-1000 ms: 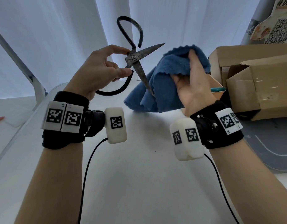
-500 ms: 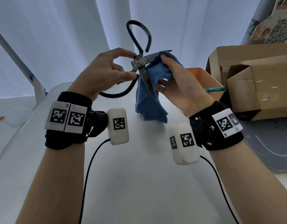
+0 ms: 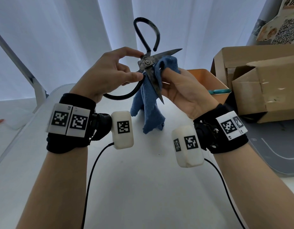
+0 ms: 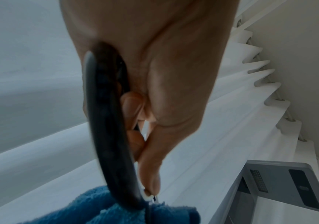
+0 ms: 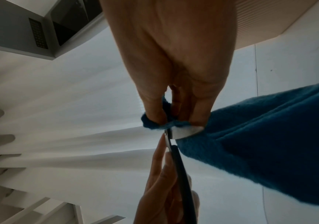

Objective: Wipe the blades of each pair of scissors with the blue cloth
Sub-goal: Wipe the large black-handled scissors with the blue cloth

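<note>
fuzzy cloth shifted onto iron scissors

Arms: yours are bare to the wrists.
Wristbands: a black band wraps your left wrist, another your right.
Tags: white plates with black square codes sit on each band.
Cameras: cream rounded pods, coded too.
Cables: a thin black lead trails from each pod.
</note>
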